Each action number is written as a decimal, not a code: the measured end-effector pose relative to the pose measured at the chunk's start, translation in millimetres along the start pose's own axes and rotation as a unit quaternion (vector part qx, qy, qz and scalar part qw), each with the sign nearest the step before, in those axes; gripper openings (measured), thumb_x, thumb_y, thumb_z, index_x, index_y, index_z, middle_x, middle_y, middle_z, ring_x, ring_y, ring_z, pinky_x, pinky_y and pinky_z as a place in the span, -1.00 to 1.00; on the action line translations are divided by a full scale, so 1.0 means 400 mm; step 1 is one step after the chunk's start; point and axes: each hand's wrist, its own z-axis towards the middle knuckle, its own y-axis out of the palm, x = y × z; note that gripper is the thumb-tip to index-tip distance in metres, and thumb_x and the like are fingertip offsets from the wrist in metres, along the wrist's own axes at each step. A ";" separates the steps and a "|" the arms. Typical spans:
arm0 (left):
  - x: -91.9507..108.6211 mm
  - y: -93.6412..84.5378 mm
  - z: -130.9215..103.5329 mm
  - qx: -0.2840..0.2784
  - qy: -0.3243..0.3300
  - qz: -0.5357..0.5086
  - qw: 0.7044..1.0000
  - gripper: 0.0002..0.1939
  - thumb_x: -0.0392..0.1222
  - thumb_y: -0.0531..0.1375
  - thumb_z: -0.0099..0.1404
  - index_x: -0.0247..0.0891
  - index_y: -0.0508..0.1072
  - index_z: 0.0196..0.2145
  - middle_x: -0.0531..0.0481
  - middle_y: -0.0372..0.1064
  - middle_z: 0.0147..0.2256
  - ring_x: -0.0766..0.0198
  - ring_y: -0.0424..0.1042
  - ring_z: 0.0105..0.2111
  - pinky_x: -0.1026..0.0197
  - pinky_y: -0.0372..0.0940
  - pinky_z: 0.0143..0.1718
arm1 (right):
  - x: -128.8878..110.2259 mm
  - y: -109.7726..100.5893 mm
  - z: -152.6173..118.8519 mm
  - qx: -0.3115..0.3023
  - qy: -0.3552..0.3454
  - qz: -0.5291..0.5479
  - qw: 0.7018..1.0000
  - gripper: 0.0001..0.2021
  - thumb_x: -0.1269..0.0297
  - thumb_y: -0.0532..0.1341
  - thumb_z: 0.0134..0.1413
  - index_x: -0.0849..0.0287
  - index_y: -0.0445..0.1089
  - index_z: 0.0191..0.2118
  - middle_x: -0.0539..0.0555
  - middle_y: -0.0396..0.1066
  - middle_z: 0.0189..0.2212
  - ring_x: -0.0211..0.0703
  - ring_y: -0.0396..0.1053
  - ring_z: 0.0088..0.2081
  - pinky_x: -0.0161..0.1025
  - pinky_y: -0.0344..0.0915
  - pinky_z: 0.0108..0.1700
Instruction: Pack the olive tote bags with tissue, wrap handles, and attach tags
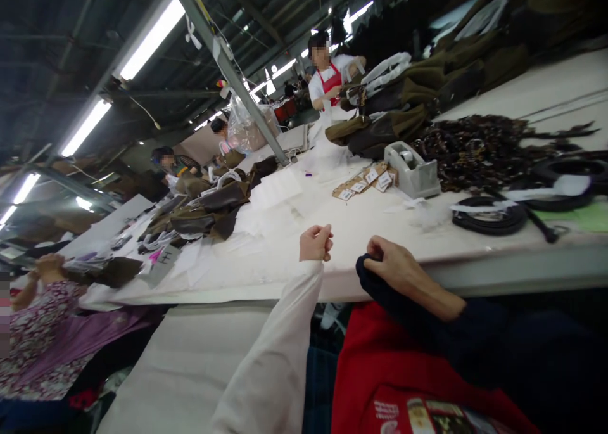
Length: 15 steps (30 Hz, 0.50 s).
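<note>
My left hand [316, 242], in a long white sleeve, is curled into a fist just above the near edge of the white table [304, 225]; nothing shows in it. My right hand [398, 268] is just to its right, at the table's edge. Its fingers pinch the rim of a dark navy cloth [375, 294] that runs back along my forearm. A red apron [394, 370] lies below both arms.
A grey tape dispenser [413, 168] and paper tags [363, 182] sit mid-table. Dark straps [475, 142] and black coils [489, 215] lie to the right, brown bags [209, 206] to the left. A person in a red apron [327, 76] works at the far end, another person [42, 320] at left.
</note>
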 end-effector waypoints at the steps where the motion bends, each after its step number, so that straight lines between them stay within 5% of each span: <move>1: 0.010 0.024 -0.019 -0.029 0.017 0.015 0.999 -0.62 0.11 0.28 0.17 -0.24 0.37 -0.56 0.16 0.23 -0.74 0.47 0.01 -0.80 0.34 -0.07 -0.74 | 0.003 0.001 0.010 0.009 0.006 0.016 1.000 -0.90 0.26 0.16 -0.11 0.10 0.20 -0.44 -0.08 0.25 -0.56 -0.22 0.17 -0.49 -0.25 0.05 -0.39; 7: 0.033 0.105 -0.139 -0.100 0.144 0.143 0.974 -0.81 -0.20 0.22 0.19 -0.21 0.47 -0.58 0.00 0.41 -0.56 0.24 0.33 -0.48 0.21 0.18 -0.39 | 0.029 -0.003 0.037 0.013 0.053 0.180 0.982 -0.76 0.09 0.22 -0.22 0.11 0.22 -0.48 -0.09 0.23 -0.63 -0.25 0.13 -0.54 -0.27 0.02 -0.48; 12: 0.039 0.105 -0.186 -0.115 0.154 0.209 0.959 -0.84 -0.30 0.19 0.19 -0.14 0.46 -0.51 0.02 0.38 -0.52 0.18 0.26 -0.49 0.14 0.12 -0.32 | 0.056 0.003 0.024 0.007 0.052 0.186 0.981 -0.80 0.15 0.22 -0.25 0.15 0.28 -0.47 -0.08 0.26 -0.61 -0.25 0.16 -0.52 -0.28 0.05 -0.47; 15: 0.034 0.102 -0.198 -0.112 0.131 0.210 0.962 -0.78 -0.37 0.24 0.13 -0.12 0.37 -0.57 0.07 0.19 -0.59 0.17 0.18 -0.51 0.06 0.12 -0.20 | 0.064 0.003 0.021 -0.001 0.034 0.163 0.986 -0.83 0.18 0.20 -0.23 0.15 0.29 -0.48 -0.08 0.26 -0.60 -0.25 0.15 -0.50 -0.29 0.06 -0.46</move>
